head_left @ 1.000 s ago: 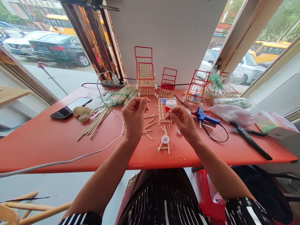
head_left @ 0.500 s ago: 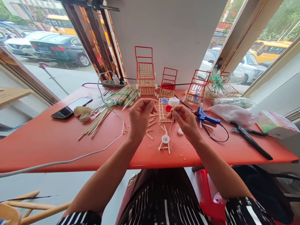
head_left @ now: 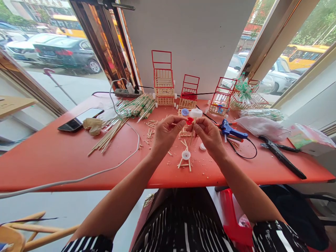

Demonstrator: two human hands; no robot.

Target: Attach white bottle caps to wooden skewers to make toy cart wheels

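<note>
My right hand point(head_left: 208, 134) pinches a thin wooden stick point(head_left: 192, 132) that carries a white bottle cap point(head_left: 195, 113) at its top. My left hand point(head_left: 166, 133) is closed in a pinch close beside it, fingertips near the stick just under the cap; what it holds is too small to make out. Both hands hover above the orange table point(head_left: 52, 157). Below them lies a second white cap on crossed sticks point(head_left: 186, 156). A small stick frame point(head_left: 183, 131) lies behind the hands, partly hidden.
Three red-and-wood miniature carts point(head_left: 163, 85) stand at the back wall. A blue glue gun point(head_left: 231, 131) and black cutters point(head_left: 282, 157) lie to the right. Bundles of sticks point(head_left: 112, 131), a phone point(head_left: 78, 119) and a white cable point(head_left: 123, 159) lie left.
My left hand has moved right and down toward my right hand, until the fingertips nearly meet by the stick. My right hand has lifted the capped stick slightly.
</note>
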